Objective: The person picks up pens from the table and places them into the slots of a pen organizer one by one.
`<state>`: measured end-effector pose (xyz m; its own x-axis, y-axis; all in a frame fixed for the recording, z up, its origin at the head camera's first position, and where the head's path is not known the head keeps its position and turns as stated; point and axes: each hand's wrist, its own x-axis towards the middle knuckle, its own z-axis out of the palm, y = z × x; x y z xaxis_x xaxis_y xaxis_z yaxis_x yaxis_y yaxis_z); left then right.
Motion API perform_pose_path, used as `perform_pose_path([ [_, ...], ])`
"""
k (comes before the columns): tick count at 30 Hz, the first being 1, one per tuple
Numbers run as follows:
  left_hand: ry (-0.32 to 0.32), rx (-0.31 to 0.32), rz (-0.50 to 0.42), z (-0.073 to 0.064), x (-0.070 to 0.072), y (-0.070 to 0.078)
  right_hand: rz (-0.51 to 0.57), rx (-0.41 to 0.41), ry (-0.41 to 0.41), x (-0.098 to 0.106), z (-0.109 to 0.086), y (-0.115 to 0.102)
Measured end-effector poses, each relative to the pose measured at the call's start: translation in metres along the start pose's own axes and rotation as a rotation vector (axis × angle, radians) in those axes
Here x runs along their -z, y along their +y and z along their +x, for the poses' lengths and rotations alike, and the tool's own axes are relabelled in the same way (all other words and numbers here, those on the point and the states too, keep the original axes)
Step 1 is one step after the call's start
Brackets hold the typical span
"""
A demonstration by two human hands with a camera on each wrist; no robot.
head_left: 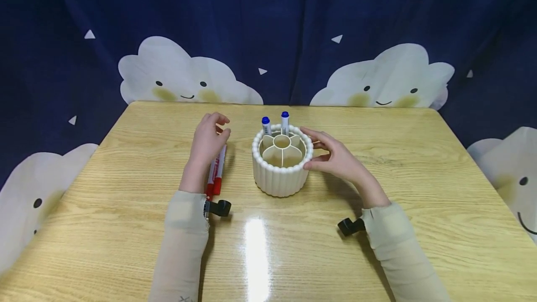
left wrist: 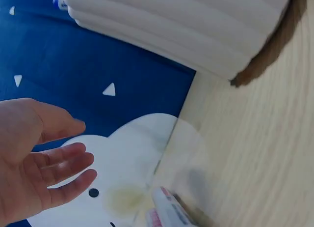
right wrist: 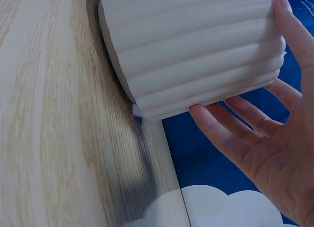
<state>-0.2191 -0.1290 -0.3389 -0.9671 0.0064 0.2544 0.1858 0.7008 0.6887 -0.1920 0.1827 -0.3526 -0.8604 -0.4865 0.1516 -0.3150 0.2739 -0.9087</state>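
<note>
A white ribbed pen holder (head_left: 281,178) with a beaded rim stands upright on the table, its inside split into several compartments. Two blue-ended markers (head_left: 266,126) stand in its back compartments. My right hand (head_left: 335,155) holds the holder's right side, thumb toward the front and fingers toward the back; the right wrist view shows the fingertips (right wrist: 198,111) against the ribbed wall. To the left of the holder, my left hand (head_left: 208,139) hovers with loosely bent fingers and nothing in them. Below it lie two red-and-white markers (head_left: 216,171), partly hidden by the hand and wrist.
The wooden table (head_left: 310,255) reaches back to a dark blue curtain (head_left: 268,22) with white clouds and triangles. A black wrist camera (head_left: 220,208) juts from the left sleeve, and another black camera (head_left: 349,226) from the right one.
</note>
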Motion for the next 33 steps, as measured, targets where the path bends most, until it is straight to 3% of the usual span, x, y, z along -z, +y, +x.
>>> perform_pose_path([
  [4, -0.058, 0.045, 0.036, 0.001, 0.001, -0.008, -0.005, 0.003, 0.001, 0.001, 0.001, 0.0],
  [11, -0.249, 0.123, 0.192, -0.002, 0.005, -0.02, 0.001, 0.001, -0.005, 0.0, 0.001, -0.001],
  [18, -0.358, 0.171, 0.263, -0.003, 0.004, -0.026, -0.006, 0.001, 0.001, -0.001, 0.0, -0.003],
  [23, -0.389, 0.208, 0.266, -0.004, 0.001, -0.029, -0.007, 0.003, -0.001, -0.001, 0.0, -0.003],
  [33, -0.404, 0.181, 0.293, -0.004, 0.0, -0.03, -0.004, 0.005, 0.004, -0.001, -0.001, -0.002],
])
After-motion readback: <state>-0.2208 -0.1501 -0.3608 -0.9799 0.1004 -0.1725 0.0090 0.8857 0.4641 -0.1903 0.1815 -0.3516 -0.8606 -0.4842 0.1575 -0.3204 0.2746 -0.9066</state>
